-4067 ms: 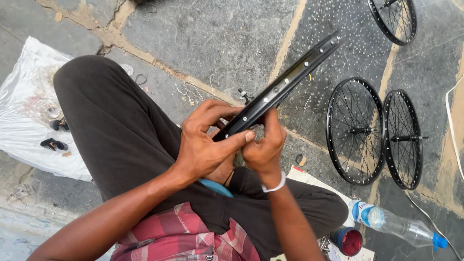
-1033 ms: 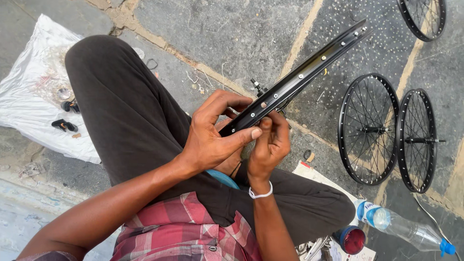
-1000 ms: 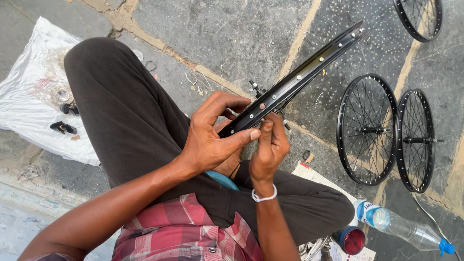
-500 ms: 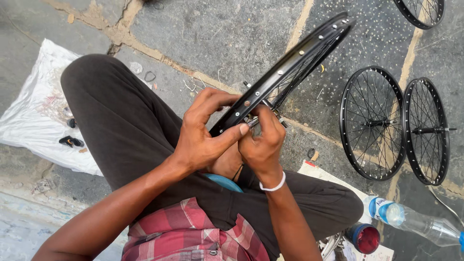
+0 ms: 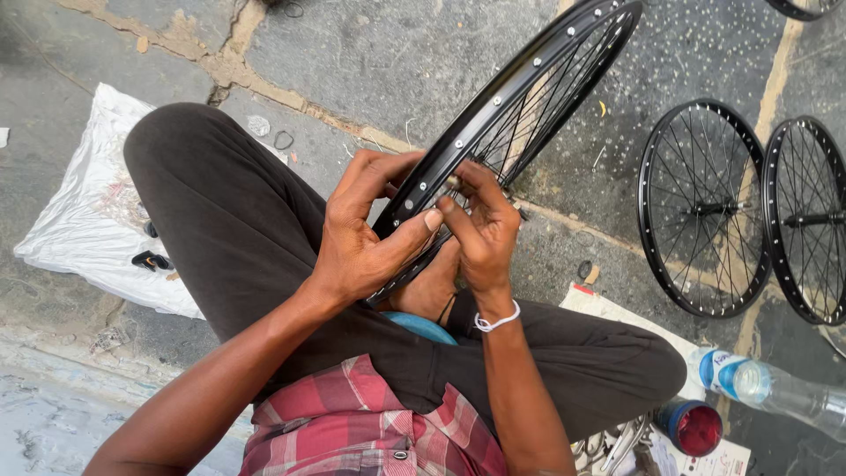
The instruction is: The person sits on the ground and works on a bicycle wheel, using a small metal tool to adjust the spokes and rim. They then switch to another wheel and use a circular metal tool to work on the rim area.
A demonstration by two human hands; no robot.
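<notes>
I sit cross-legged on stone paving with a black bicycle wheel rim (image 5: 529, 84) held over my lap, tilted so its spokes show. My left hand (image 5: 366, 234) wraps around the near part of the rim, thumb pressed on its outer face. My right hand (image 5: 480, 225) is at the rim's inner side, fingertips pinched on a small spoke fitting against the rim. A white band sits on my right wrist.
Two finished black spoked wheels (image 5: 705, 207) (image 5: 806, 220) lie on the ground to the right. A plastic water bottle (image 5: 771, 388) and a small red-topped tin (image 5: 692, 427) lie near my right knee. A white plastic sheet (image 5: 88, 211) with small parts lies at the left.
The rim has tipped from edge-on to a more open angle, showing its spokes, and sits higher in view. Both hands stay on it, the right hand's fingers working at the inner edge.
</notes>
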